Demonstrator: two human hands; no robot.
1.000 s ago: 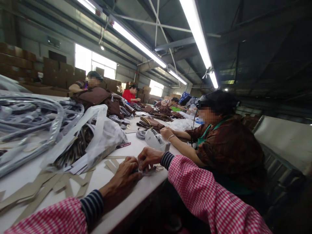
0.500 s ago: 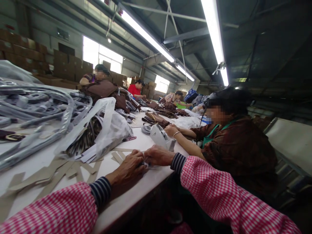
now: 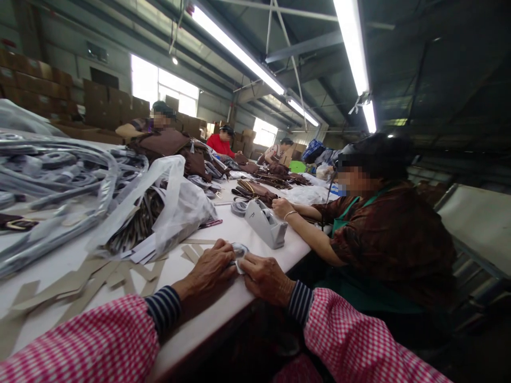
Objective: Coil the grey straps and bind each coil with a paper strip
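Observation:
Close to the table's front edge, a small grey coiled piece in clear plastic (image 3: 240,250) sits between my two hands, mostly covered by fingers. My left hand (image 3: 209,270) is closed on its left side, fingers bent around it. From the right, my right hand (image 3: 266,277) pinches the same piece with thumb and fingertips. Just beyond them stands a grey tape dispenser (image 3: 263,226), with a grey coiled strap (image 3: 238,208) behind it. Flat beige strips (image 3: 101,279) lie scattered left of my left hand.
A white plastic bag (image 3: 186,199) full of strips stands left of centre. Plastic-wrapped straps (image 3: 99,186) pile up at far left. Brown bags (image 3: 163,143) lie further back. A co-worker (image 3: 379,229) sits close on my right; other people work behind the table.
My right hand has come down and nearer, away from the tape dispenser, which now shows fully. My left hand has barely moved. The plastic-wrapped piece is more visible between the fingers.

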